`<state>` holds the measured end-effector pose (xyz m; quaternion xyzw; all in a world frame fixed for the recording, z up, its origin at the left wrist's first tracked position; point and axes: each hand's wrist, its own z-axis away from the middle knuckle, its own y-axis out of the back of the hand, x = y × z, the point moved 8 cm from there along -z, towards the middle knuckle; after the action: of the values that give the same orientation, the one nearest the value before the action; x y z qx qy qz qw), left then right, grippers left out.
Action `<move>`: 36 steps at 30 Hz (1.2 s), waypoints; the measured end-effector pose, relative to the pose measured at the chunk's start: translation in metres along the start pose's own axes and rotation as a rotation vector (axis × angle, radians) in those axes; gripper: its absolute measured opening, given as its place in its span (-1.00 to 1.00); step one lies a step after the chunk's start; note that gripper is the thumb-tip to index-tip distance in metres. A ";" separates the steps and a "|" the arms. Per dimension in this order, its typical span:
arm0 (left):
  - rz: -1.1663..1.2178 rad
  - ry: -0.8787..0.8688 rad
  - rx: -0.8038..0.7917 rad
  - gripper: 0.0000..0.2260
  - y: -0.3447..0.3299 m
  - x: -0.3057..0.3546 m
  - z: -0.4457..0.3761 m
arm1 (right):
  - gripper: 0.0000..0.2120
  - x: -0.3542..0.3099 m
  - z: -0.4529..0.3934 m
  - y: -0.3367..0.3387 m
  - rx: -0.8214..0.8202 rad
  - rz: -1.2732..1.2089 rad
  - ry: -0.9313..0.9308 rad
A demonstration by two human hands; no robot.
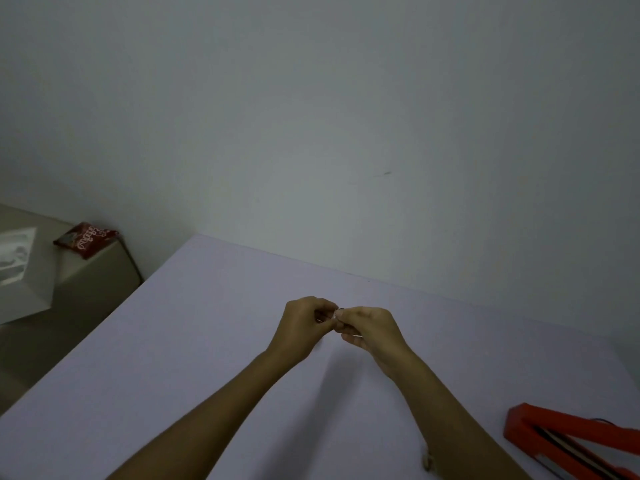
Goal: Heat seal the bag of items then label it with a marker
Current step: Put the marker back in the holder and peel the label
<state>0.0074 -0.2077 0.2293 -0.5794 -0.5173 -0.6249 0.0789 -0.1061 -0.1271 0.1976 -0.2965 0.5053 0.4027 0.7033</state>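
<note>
A big pale purple table stands against a grey wall. A red heat sealer lies at its near right corner. Above the middle, the left hand and right hand meet, fingers curled, pinching one small white thing, too tiny to name.

Tabletop lies open out to its far edge; red heat sealer blocks the near right corner.

We see a pale lilac table; a red heat sealer near right; a red, white-lettered packet far left.
</note>
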 end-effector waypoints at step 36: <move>0.311 0.445 -0.029 -0.88 0.060 -0.147 0.019 | -0.79 0.226 -0.029 -0.047 0.123 0.256 -0.637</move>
<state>0.1076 -0.2942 0.1400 -0.5014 -0.3831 -0.7245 0.2772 -0.0415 -0.1141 -0.0260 -0.0472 0.3171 0.5286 0.7860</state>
